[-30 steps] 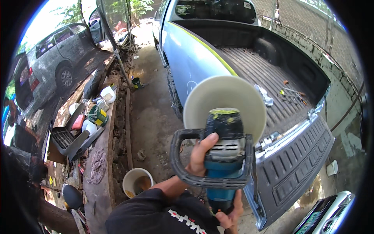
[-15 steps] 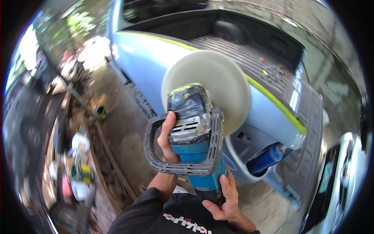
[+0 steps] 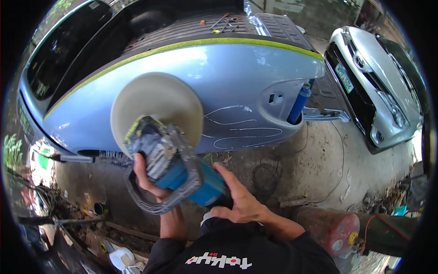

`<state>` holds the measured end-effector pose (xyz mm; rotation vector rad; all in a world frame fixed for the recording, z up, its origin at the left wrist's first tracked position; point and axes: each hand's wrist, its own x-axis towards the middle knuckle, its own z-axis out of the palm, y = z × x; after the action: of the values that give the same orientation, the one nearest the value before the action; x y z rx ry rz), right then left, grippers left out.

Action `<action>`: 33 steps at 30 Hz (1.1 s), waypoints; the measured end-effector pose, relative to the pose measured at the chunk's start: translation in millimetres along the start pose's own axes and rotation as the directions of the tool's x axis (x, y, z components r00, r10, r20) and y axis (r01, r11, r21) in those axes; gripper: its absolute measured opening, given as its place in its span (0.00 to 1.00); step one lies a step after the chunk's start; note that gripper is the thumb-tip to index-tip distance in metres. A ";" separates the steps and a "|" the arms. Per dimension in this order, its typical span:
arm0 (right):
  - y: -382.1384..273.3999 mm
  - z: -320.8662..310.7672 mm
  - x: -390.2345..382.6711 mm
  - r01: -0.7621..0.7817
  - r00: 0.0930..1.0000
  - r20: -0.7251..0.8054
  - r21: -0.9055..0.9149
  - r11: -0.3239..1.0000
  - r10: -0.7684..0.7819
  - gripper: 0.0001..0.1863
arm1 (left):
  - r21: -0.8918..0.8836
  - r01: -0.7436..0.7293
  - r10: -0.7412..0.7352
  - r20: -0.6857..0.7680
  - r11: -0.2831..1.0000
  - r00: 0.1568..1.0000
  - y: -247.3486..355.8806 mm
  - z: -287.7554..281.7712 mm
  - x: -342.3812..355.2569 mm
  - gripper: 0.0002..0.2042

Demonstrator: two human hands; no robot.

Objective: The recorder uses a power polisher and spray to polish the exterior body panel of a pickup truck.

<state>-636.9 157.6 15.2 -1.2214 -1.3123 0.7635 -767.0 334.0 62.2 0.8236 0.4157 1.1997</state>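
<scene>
I hold a blue power polisher (image 3: 207, 180) in both hands. My left hand (image 3: 148, 182) wraps around its front body, inside the black loop handle, thumb up beside the taped head. My right hand (image 3: 242, 198) grips the rear end, fingers over the top. The large round pale pad (image 3: 157, 98) covers part of a light blue pickup side panel (image 3: 219, 91); I cannot tell whether it presses on the paint. To the right of the pad, thin white looping lines (image 3: 248, 132) run across the panel. Yellow-green masking tape (image 3: 182, 44) follows the panel's top edge.
A blue bottle (image 3: 299, 104) stands in the tail-lamp recess. Several tools (image 3: 223, 20) lie in the truck bed. A silver car (image 3: 378, 77) is parked at the right. A cable (image 3: 340, 169) crosses the concrete. A red-ended tank (image 3: 342, 234) lies behind me at lower right.
My view has swung toward the right, showing the whole side panel and the silver car. The polisher sits farther left in the picture and more tilted; both hands keep their hold.
</scene>
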 end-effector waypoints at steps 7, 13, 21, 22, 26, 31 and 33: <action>-7.8 -29.9 -77.6 -0.145 0.953 -0.274 -0.050 0.988 0.126 0.51 | -0.111 0.244 -0.219 0.199 0.963 0.955 -56.6 44.8 -30.0 0.30; 105.4 14.1 -137.9 0.040 0.822 -0.557 0.268 0.963 0.121 0.48 | 0.321 0.385 -0.449 0.154 0.865 0.880 -123.5 38.8 -49.8 0.23; 223.7 118.3 -101.7 0.187 0.681 -0.298 -0.812 0.553 -0.669 0.39 | 0.372 0.201 -0.362 0.435 0.906 0.824 -89.6 -34.5 -22.7 0.19; 223.1 120.5 -88.5 0.265 0.682 -0.206 -0.824 0.500 -0.702 0.40 | 0.363 0.219 -0.365 0.405 0.906 0.838 -78.7 -48.8 -16.7 0.19; 175.3 149.4 -49.9 0.047 0.928 -0.371 0.199 0.979 0.031 0.54 | 0.235 0.217 -0.298 0.406 0.948 0.864 -35.3 -98.1 6.9 0.31; 118.1 107.1 -38.7 -0.006 0.996 -0.093 0.084 0.996 0.014 0.57 | 0.114 0.201 -0.216 0.148 0.973 0.965 -6.1 -117.2 -2.9 0.37; 109.6 103.1 -43.1 0.013 0.997 -0.073 0.106 0.994 -0.005 0.58 | 0.183 0.223 -0.252 0.157 0.958 0.955 -6.6 -119.0 -6.5 0.38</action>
<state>-719.9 167.4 -117.1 -1.1474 -1.2017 0.7659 -845.9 367.4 -20.9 0.9844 0.4565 0.8673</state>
